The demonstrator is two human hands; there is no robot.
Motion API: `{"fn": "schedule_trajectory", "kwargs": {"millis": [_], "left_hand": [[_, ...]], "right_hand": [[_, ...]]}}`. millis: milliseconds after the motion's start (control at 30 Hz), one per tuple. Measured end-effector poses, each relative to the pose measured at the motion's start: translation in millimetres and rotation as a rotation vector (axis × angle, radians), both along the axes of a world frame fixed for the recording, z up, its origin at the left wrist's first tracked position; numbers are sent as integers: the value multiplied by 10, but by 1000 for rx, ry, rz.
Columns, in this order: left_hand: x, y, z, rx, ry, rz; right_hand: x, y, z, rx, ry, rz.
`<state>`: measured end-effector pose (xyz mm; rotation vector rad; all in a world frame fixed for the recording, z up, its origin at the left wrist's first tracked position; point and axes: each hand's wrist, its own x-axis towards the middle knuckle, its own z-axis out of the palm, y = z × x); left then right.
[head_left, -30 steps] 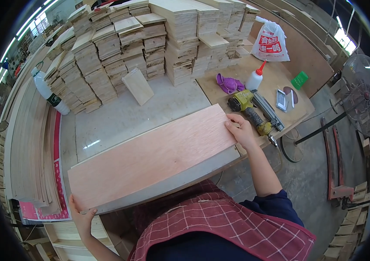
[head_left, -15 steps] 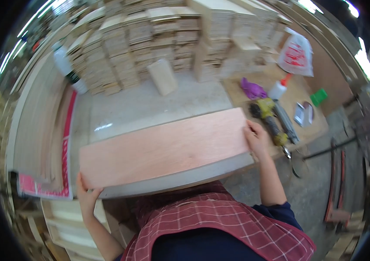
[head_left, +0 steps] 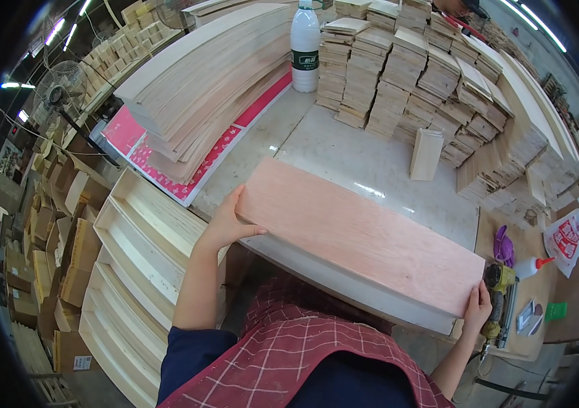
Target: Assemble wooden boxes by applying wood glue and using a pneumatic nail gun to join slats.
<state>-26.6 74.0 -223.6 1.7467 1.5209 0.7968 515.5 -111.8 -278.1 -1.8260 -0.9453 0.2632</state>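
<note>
A long, thin reddish wooden board point(head_left: 364, 238) lies flat along the near edge of the pale worktable point(head_left: 330, 153). My left hand point(head_left: 225, 223) grips the board's left end, its thumb along the near edge and its fingers at the end. At the opposite end my right hand point(head_left: 478, 309) has its fingers closed on the near corner. What lies under the board is hidden. Beyond it a small pale wood block point(head_left: 427, 155) stands on the tabletop.
Stacks of wood pieces point(head_left: 388, 102) line the table's far side. A white bottle point(head_left: 305, 51) stands beside a pile of long boards point(head_left: 208, 88). A nail gun point(head_left: 500, 279), a glue bottle point(head_left: 531, 266) and a purple cloth point(head_left: 504, 246) lie right. Open wooden frames point(head_left: 146, 272) stand lower left.
My view has swung left, so the board and table appear shifted and slanted. Both hands keep hold of the board's ends. The open frames at left now show more fully.
</note>
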Motion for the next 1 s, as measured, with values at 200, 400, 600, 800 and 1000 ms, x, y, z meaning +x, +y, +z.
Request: {"fn": "schedule_trajectory", "kwargs": {"millis": [200,400,600,800,1000], "left_hand": [[26,206,-255,41,-170,26],[-150,419,-405,65,-267,153],[-266,768,-21,79,-318,169],[-726,1008,-456,-84,-306,127],[190,919,189,482,896,188]], "right_hand": [[27,-5,43,13,153,-162],[-258,230,212,96,337,-181],[-496,472,103,118,315,-168],[-530,524,114,97,381,-77],[-369,561,201,89,628,55]]}}
